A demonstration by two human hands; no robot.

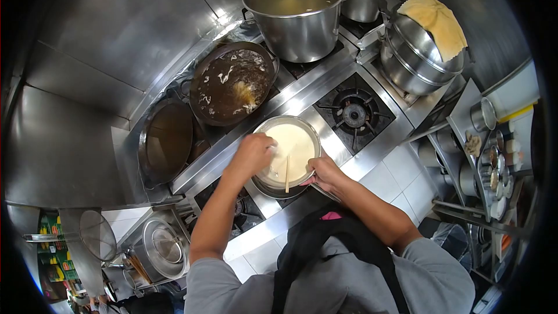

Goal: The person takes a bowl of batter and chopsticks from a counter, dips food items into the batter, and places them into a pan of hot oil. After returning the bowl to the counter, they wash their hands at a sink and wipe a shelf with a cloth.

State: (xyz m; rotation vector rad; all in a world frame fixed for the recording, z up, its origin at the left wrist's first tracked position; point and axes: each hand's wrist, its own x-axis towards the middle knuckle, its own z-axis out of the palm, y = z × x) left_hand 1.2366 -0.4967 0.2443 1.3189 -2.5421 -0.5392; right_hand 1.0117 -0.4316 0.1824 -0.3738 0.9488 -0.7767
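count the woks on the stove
2. One wok, with bubbling liquid, is beyond the left hand, next to the large pot; the other wok is to its left. Any behind the pots would be hidden.

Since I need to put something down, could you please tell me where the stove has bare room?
A bare steel strip lies between the bowl and the right-hand burner, which also carries nothing; whether it is hot, I cannot tell. The back is crowded with woks, the large pot and the lidded pot.
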